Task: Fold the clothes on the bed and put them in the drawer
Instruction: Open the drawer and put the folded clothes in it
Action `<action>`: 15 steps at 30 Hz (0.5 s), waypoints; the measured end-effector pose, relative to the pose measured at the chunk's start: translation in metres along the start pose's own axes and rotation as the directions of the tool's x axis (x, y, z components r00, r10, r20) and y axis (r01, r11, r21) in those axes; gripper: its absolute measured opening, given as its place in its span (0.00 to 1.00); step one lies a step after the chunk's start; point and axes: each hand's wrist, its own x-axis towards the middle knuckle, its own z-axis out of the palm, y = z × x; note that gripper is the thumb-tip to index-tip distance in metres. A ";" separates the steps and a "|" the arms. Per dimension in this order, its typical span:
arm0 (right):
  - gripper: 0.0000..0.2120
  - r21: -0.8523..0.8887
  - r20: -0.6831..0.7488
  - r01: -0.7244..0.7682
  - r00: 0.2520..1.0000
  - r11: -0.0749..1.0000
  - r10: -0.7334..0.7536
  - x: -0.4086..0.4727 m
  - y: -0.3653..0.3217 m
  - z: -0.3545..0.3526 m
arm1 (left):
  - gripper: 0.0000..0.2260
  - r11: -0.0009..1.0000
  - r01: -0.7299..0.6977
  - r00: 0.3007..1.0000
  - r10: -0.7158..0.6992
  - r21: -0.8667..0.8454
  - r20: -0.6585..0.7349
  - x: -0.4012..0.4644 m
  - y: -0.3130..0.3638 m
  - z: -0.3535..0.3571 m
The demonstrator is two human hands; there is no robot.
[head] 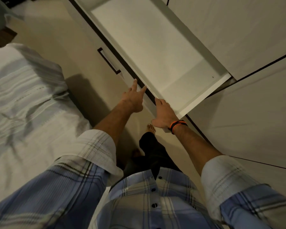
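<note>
A white drawer (157,52) stands pulled out from the wardrobe, and I see nothing lying inside it. My left hand (134,98) reaches to the drawer's front edge with two straight fingers touching its dark top rim. My right hand (163,114), with an orange and black band at the wrist, lies over the front corner of the drawer, fingers over the rim. A pale striped cloth (28,90) lies rumpled on the bed (15,146) at the left.
A dark bar handle (108,61) sits on the drawer front. White wardrobe doors (246,38) rise at the right. Beige floor (53,35) runs between the bed and the wardrobe. My bare feet (151,128) stand below the drawer.
</note>
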 end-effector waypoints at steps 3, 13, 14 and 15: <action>0.47 0.004 0.051 0.025 0.998 1.000 -0.025 -0.010 -0.007 0.009 | 0.41 0.989 0.037 0.999 -0.039 -0.140 -0.010 -0.018 -0.002 0.021; 0.44 0.110 0.179 0.121 0.974 0.987 -0.139 -0.032 0.002 0.028 | 0.38 0.728 0.216 0.961 -0.276 -0.651 0.009 -0.079 0.006 0.057; 0.43 0.109 0.201 0.139 0.967 0.984 -0.159 -0.035 0.005 0.030 | 0.38 0.687 0.231 0.954 -0.300 -0.689 0.020 -0.085 0.010 0.061; 0.41 0.112 0.220 0.158 0.959 0.981 -0.180 -0.035 0.007 0.032 | 0.39 0.645 0.235 0.949 -0.315 -0.727 0.027 -0.089 0.013 0.063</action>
